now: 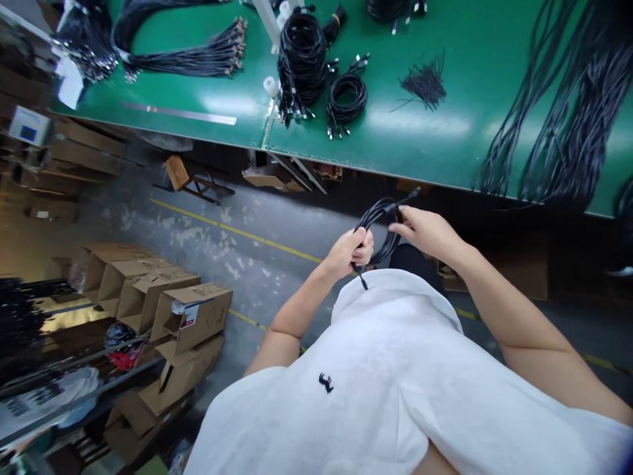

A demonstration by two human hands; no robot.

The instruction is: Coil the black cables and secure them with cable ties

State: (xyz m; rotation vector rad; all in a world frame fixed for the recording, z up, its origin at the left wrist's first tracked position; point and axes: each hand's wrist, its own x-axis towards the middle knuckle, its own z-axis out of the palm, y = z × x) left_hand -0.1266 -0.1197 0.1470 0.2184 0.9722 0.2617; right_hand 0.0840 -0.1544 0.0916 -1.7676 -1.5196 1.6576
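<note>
I hold a coiled black cable [383, 221] in front of my white shirt, below the edge of the green table [445, 138]. My left hand [349, 253] is closed round the lower left of the coil, and a short cable end hangs beneath it. My right hand [425, 231] pinches the coil's upper right, where another end sticks out toward the table edge.
On the green table lie a small cable coil [346, 99], a larger pile of coils [301, 59], a heap of black ties [424, 82], a long cable bundle [188, 59] and hanging cables [568, 125] at right. Open cardboard boxes [168, 316] stand on the floor at left.
</note>
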